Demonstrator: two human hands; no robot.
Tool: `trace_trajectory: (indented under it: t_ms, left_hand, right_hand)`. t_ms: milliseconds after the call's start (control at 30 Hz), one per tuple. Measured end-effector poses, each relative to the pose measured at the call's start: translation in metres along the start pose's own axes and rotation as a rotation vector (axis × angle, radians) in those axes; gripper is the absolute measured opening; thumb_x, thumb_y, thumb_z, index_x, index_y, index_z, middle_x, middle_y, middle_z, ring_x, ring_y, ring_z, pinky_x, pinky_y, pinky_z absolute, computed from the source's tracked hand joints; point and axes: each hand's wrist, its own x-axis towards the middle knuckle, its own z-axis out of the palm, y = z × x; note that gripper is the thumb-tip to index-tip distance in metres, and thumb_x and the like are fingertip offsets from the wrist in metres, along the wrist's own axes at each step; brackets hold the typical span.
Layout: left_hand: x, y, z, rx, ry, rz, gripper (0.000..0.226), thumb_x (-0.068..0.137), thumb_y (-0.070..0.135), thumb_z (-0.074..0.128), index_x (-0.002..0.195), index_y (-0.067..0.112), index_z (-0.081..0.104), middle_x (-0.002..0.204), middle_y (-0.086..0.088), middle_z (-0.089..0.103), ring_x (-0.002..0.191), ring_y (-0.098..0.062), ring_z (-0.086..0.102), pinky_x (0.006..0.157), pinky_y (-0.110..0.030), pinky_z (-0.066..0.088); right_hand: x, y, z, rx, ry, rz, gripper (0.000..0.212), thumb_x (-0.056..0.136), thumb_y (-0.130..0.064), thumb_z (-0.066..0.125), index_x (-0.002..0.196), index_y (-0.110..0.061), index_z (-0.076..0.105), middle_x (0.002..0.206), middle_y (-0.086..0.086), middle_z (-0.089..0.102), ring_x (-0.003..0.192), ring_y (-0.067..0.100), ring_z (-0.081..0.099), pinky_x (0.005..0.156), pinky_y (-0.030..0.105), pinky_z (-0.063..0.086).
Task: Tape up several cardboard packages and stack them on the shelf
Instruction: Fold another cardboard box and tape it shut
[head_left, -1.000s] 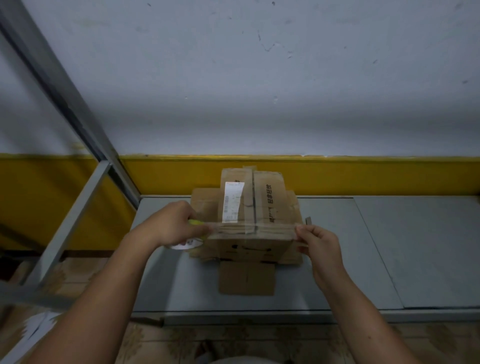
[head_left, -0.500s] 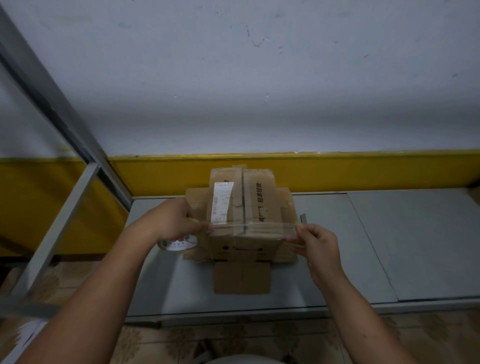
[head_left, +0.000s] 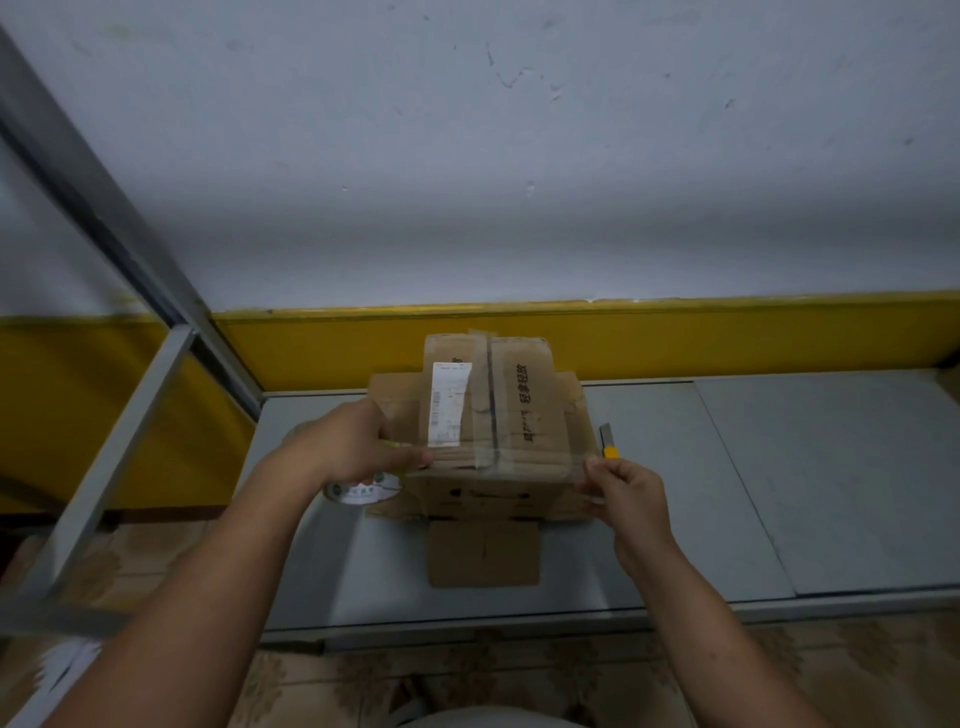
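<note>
One grey shelf (head_left: 779, 493) spans the lower frame, with our cardboard box (head_left: 483, 488) at centre. We judge the box light, stiff along its edges and best held by its side walls. Our left hand (head_left: 358, 447) grips the tape roll (head_left: 358, 492) at the box's left edge. Our right hand (head_left: 626, 488) pinches the clear tape strip (head_left: 524, 460) at the right corner, the utility knife (head_left: 607, 441) just above it.

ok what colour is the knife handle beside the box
Yellow, with a grey blade. The knife shows best in the head view, just right of the box.
</note>
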Motion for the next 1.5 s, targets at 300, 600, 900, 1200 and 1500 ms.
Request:
trace_trajectory:
  t_ms: [300,600,900,1200,1500]
  left_hand:
    - [-0.007,-0.020,-0.006,-0.072,-0.198,0.123,0.057,0.097,0.052,0.071,0.075,0.000,0.073,0.062,-0.008,0.073,0.056,-0.023,0.070,0.062,-0.034,0.058]
    - [-0.004,-0.025,0.002,-0.099,-0.140,0.163,0.051,0.098,0.051,0.070,0.076,0.005,0.073,0.062,-0.006,0.073,0.054,-0.021,0.071,0.064,-0.041,0.061]
    - [0.004,-0.023,0.007,-0.185,-0.150,0.171,0.057,0.096,0.053,0.070,0.079,-0.001,0.072,0.063,-0.010,0.073,0.053,-0.021,0.071,0.051,-0.025,0.052]
    - [-0.002,0.032,0.061,-0.420,-0.162,0.205,0.055,0.099,0.051,0.068,0.077,0.001,0.064,0.066,-0.017,0.072,0.053,-0.020,0.069,0.049,-0.029,0.055]
    - [-0.009,0.039,0.094,-0.478,-0.034,0.199,0.035,0.093,0.054,0.073,0.098,0.022,0.062,0.092,0.007,0.073,0.088,-0.006,0.070,0.073,-0.028,0.055]
  right_hand:
    - [0.007,0.042,0.000,0.027,-0.011,0.270,0.011,0.089,-0.017,0.081,0.098,-0.014,0.076,0.105,0.014,0.077,0.093,0.027,0.073,0.066,0.035,0.054]
    - [-0.012,0.028,0.003,-0.075,0.155,-0.243,0.012,0.095,-0.021,0.074,0.087,-0.027,0.080,0.084,-0.001,0.078,0.088,0.021,0.075,0.080,0.042,0.062]
    - [-0.036,0.011,0.020,-0.225,0.050,-0.407,0.029,0.095,-0.020,0.074,0.123,-0.015,0.075,0.106,-0.021,0.073,0.103,-0.014,0.064,0.082,0.003,0.050]
    - [0.008,-0.015,-0.011,-0.003,0.190,-0.364,0.024,0.089,-0.014,0.081,0.112,-0.014,0.077,0.093,-0.011,0.079,0.092,0.004,0.075,0.081,0.017,0.059]
    - [0.035,-0.003,-0.037,0.115,0.110,-0.114,0.021,0.086,-0.006,0.081,0.101,-0.020,0.076,0.089,-0.003,0.080,0.087,0.015,0.077,0.077,0.023,0.062]
